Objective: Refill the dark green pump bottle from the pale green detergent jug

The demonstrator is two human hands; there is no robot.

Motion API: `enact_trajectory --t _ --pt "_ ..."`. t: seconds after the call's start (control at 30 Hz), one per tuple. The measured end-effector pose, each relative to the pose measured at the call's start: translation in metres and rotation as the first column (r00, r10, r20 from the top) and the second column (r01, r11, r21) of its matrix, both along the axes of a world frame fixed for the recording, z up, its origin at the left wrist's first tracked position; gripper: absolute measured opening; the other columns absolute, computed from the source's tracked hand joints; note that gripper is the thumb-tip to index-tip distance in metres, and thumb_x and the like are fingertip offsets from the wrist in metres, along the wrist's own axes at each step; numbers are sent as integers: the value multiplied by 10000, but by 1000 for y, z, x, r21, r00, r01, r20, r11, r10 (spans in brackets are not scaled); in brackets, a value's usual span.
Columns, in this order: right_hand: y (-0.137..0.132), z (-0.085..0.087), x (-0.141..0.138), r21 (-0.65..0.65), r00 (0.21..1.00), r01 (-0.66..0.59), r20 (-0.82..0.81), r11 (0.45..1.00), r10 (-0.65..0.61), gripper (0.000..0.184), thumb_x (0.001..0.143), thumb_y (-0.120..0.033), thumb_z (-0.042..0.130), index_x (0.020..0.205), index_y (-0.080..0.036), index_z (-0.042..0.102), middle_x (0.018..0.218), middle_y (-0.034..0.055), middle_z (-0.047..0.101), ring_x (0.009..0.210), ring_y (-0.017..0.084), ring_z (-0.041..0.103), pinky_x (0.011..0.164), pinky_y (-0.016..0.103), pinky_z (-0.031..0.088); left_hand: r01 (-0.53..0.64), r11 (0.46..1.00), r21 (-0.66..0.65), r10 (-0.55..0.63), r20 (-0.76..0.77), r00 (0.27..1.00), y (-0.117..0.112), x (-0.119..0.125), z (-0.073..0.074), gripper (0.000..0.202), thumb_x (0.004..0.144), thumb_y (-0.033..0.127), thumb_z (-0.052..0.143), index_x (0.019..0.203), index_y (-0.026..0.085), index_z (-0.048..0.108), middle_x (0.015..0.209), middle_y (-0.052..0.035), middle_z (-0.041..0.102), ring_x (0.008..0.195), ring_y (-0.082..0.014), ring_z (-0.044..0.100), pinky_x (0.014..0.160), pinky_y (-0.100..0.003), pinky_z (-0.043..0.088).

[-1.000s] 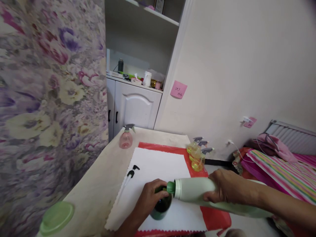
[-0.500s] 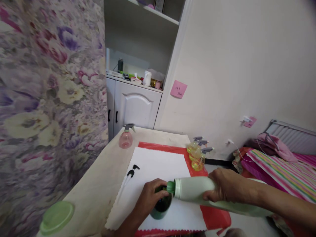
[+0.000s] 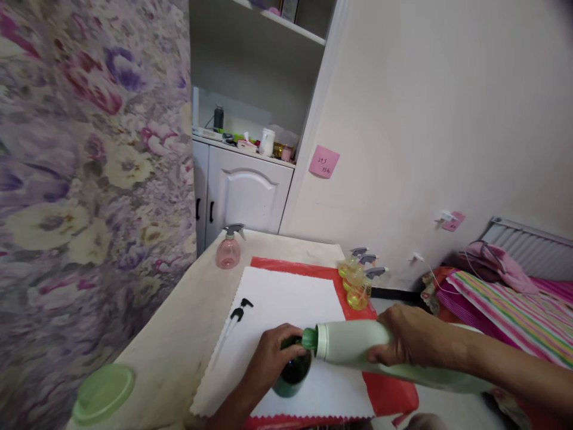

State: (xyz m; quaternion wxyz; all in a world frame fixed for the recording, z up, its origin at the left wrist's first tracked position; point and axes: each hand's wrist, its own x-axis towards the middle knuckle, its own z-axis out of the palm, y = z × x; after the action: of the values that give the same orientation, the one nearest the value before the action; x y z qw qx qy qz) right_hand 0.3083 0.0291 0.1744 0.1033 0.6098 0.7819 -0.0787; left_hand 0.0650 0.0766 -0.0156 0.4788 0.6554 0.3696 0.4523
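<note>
One pale bottle (image 3: 351, 343), tipped, points left.

A pump (image 3: 237, 313) lies on the mat (image 3: 290, 292), by its left edge. Spray bottles (image 3: 359, 297) stand to its right. A bottle (image 3: 287, 389) seems to sit on its near part.

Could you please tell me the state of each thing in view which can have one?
Left hand: closed around dark bottle's top
Right hand: gripping pale green jug
Dark bottle: on white sheet, mouth hidden
Pale green jug: uncapped, tipped toward dark bottle
Black pump: detached, lying down
Pink spray bottle: upright
Spray bottles: upright, holding yellow liquid
White sheet: spread flat
Cabinet door: shut
</note>
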Motion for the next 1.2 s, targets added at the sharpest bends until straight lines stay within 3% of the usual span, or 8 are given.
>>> enact_trajectory --t 0.37,0.87,1.2 --pt "-1 5 -4 -9 1000 13 0 1000 -13 485 717 -630 604 776 -165 727 735 111 756 619 222 659 504 262 314 -33 999 27 34 -26 999 0 -1 1 193 694 140 665 834 219 772 838 -9 749 839 -206 675 786 -272 468" --pt "0 3 -3 -5 1000 15 22 1000 -15 472 725 -618 604 806 -172 734 739 99 750 614 204 647 530 269 390 -31 999 14 31 5 1000 1 1 -3 231 690 126 683 863 242 782 832 2 741 834 -195 672 780 -262 468" --pt "1 0 2 -15 1000 4 -11 1000 -4 446 730 -596 614 789 -168 727 691 72 735 570 174 625 497 250 348 -37 999 29 38 -20 999 -1 1 2 231 689 120 679 859 234 784 831 -1 750 836 -199 678 780 -267 465"
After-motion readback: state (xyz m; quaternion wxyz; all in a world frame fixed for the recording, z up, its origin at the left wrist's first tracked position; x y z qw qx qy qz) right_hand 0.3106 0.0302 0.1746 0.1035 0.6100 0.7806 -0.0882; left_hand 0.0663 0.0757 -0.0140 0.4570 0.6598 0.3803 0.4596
